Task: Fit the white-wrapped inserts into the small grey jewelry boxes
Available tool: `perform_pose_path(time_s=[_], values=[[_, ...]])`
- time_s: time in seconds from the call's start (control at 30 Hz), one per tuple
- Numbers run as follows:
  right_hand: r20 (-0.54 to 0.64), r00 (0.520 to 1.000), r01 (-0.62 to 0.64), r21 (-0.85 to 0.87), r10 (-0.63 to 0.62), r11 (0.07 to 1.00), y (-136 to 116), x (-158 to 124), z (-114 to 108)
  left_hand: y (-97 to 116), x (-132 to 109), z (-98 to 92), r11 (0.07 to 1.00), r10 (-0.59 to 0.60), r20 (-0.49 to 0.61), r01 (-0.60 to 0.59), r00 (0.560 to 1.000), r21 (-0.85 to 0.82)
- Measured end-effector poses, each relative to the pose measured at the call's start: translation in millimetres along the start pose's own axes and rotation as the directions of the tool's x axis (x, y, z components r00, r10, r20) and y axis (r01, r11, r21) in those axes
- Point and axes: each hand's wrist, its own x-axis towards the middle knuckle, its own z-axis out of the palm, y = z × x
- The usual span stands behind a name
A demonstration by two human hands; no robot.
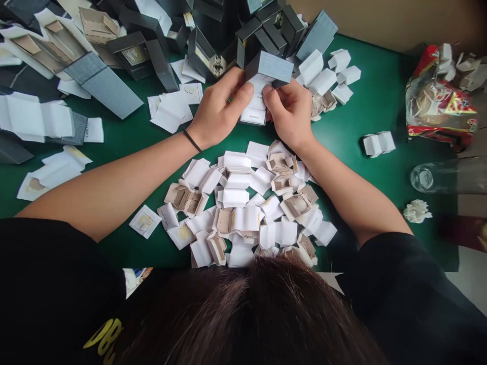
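Both my hands meet over the green table (365, 111), at its far middle. My left hand (217, 109) and my right hand (289, 114) are closed on one small box (266, 68) with a grey lid and a white insert (254, 112) sticking out below it. Thumbs and fingertips press on the white insert. A black band circles my left wrist. Just below my hands lies a heap of folded white and tan paper inserts (247, 208).
Dark grey boxes (213, 35), open and closed, pile up along the far edge. More white inserts (331, 71) lie at the right of the hands. A red snack bag (437, 101), a clear bottle (437, 177) and a crumpled paper ball (416, 210) sit at the right.
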Motion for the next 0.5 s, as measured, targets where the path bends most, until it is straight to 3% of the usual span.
perform_pose_path(time_s=[0.1, 0.27, 0.5], values=[[-0.022, 1.0, 0.013, -0.012, -0.013, 1.0, -5, -2, -2, -5, 0, 0.8, 0.999, -0.022, 0.057, 0.019, 0.998, 0.05], [0.007, 1.0, -0.005, 0.007, 0.005, 1.0, -6, -3, -3, -13, 3, 1.6, 0.996, -0.072, 0.011, 0.072, 0.997, 0.052], [0.152, 0.988, -0.023, 0.08, 0.011, 0.996, -2, -1, -1, -6, -1, 0.2, 0.999, 0.035, -0.013, -0.035, 0.999, -0.006]])
